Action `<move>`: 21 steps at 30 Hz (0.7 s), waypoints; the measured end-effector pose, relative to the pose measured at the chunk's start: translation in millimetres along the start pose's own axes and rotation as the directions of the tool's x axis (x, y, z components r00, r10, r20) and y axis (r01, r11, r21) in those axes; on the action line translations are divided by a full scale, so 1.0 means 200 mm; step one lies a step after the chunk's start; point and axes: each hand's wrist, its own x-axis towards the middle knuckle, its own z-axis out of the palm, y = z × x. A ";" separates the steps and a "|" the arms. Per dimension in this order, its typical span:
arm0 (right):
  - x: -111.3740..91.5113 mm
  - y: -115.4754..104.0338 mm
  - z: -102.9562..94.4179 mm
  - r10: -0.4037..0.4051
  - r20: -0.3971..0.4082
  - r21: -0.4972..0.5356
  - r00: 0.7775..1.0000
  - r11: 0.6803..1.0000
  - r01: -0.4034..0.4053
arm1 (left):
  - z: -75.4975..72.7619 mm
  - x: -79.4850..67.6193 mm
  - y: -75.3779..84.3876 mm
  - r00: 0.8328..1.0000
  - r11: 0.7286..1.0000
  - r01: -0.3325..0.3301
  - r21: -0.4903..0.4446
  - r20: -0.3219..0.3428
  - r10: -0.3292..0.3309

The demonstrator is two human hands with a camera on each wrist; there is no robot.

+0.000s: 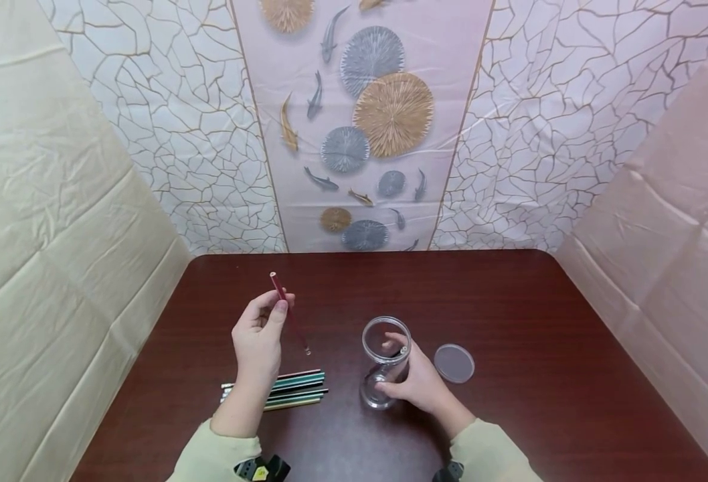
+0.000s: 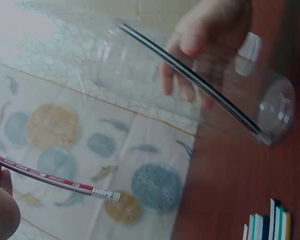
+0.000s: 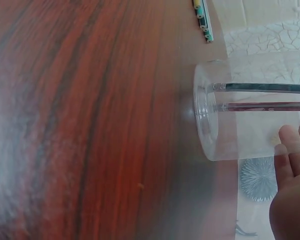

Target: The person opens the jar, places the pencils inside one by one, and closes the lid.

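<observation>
Raised over the left of the table, my left hand (image 1: 257, 345) pinches a red pencil (image 1: 280, 286) between thumb and fingers. The pencil slants, its metal-banded eraser end pointing down and toward the jar. My right hand (image 1: 423, 378) grips a clear plastic jar (image 1: 381, 372) round its side; the jar stands upright with its mouth uncovered. Inside it leans a dark striped pencil (image 2: 190, 75), and in the right wrist view a reddish pencil (image 3: 265, 106) shows beside it, both with their eraser ends at the jar's bottom. Left of the jar lies a row of several pencils (image 1: 296, 387).
A round, clear lid (image 1: 454, 363) lies flat on the dark red wooden table (image 1: 510, 308), right of the jar. Patterned cloth (image 1: 197, 120) hangs behind the table's far edge, and pale panels (image 1: 661, 221) flank both sides.
</observation>
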 end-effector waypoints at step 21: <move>0.00 -0.02 0.00 0.048 0.035 -0.005 0.998 0.999 -0.048 | 0.15 0.02 0.14 0.997 0.893 -0.017 -0.449 0.062 0.050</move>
